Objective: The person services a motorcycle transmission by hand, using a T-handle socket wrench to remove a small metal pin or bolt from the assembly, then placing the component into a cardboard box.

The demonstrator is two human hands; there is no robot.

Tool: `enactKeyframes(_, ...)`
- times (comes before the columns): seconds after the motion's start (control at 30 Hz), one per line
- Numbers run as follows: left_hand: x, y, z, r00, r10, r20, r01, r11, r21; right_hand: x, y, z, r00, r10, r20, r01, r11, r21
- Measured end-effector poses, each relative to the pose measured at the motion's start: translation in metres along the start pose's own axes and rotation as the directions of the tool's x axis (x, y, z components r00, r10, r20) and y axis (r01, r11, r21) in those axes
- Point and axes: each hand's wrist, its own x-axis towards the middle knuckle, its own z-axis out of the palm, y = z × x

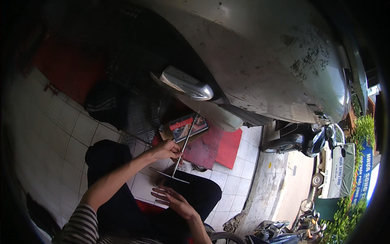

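My left hand (165,150) is closed around the shaft of a metal T-handle wrench (186,143). The wrench slants upward, its crossbar low over my knees and its far tip near the underside of a grey scooter (260,61). Just below the crossbar, my right hand (177,202) has its fingers spread and holds nothing. A silver footrest (187,83) juts from the scooter's side above the wrench. Behind the shaft lies a printed red and black box (188,127). Whether the wrench tip touches anything is hard to tell.
A red platform (207,149) stands under the scooter on white floor tiles (232,185). Dark textured parts (142,118) and a red item (67,67) sit to the left. Out on the right are parked motorbikes (290,142) and a truck (339,173) in the street.
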Motion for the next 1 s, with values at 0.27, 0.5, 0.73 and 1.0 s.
enactKeyframes(0.27,0.010,0.001,0.007,0.995,-0.045,-0.088,0.051,0.997,0.061,0.027,-0.151,-0.056,0.786,-0.527,-0.322,0.097,0.620,-0.778)
enactKeyframes(0.5,0.007,0.018,0.003,0.977,-0.062,-0.205,0.108,0.969,0.223,0.091,-0.157,-0.056,0.864,-0.423,-0.273,0.013,0.561,-0.827)
enactKeyframes(0.73,0.009,0.008,0.004,0.966,-0.206,-0.153,0.239,0.941,0.240,0.115,-0.148,-0.080,0.863,-0.477,-0.168,0.111,0.502,-0.858)
enactKeyframes(1.0,-0.016,0.029,0.009,0.939,-0.310,0.150,0.325,0.942,-0.087,0.115,-0.148,-0.077,0.879,-0.453,-0.149,0.142,0.547,-0.825)
